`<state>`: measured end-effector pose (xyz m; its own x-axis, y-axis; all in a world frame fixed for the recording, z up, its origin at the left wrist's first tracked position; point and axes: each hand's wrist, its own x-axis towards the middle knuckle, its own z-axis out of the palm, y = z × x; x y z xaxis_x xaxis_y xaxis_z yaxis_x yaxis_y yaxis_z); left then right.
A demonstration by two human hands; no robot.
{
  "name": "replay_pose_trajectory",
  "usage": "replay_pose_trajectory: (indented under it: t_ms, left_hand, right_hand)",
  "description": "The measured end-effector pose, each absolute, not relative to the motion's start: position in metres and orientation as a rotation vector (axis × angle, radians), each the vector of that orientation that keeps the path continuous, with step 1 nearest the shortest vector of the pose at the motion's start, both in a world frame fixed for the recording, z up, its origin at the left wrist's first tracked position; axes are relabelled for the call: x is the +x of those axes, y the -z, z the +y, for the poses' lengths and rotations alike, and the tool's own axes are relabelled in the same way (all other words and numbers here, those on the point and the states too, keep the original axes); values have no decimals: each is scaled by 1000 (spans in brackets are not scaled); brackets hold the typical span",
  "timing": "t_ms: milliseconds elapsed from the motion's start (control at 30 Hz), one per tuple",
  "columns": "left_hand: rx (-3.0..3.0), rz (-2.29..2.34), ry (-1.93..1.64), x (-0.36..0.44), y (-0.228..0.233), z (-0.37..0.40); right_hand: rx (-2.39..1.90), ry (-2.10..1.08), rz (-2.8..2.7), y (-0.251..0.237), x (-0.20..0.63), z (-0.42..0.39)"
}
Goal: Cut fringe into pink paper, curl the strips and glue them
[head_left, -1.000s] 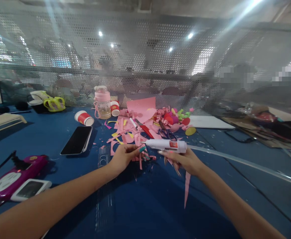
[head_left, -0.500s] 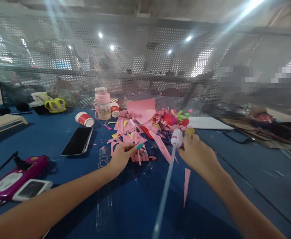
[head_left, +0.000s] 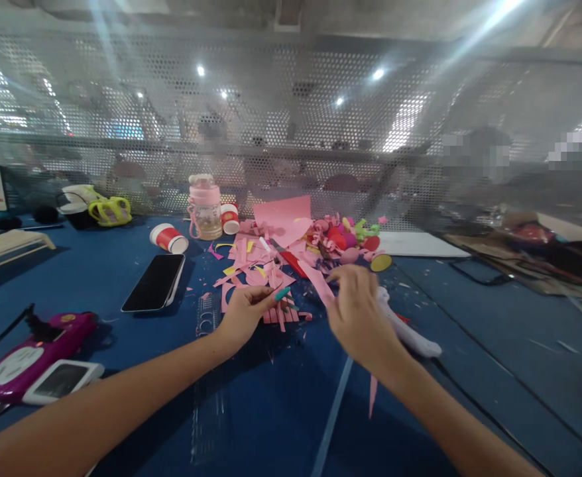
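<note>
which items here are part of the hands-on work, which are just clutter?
In use:
- left hand pressing on the cut pink paper piece
- right hand at a long pink paper strip
- white glue gun lying beside the right hand

Lying about:
- black smartphone
- red-and-white paper cup on its side
- pink drinking bottle
- magenta case

Ceiling-light glare, hazy background, edges warped
</note>
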<state>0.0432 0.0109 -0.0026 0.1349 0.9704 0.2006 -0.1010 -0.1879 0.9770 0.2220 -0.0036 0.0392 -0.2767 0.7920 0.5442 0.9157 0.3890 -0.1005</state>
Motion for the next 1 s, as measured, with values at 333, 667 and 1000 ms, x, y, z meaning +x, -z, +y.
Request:
replay_pose_trajectory:
  t_ms: [333,667,1000]
  left_hand:
    - [1407,983,-1309,41,6,11]
    - [1366,1038,-1296,42,12,15]
    - [1314,1071,-1375,41,8,14]
  right_hand:
    - [-1206,-1121,-1923,-6,192,-4]
    - [-1170,-1221,-1919,-8,192,-4]
    - [-1170,-1173,-1957,-7,191,-4]
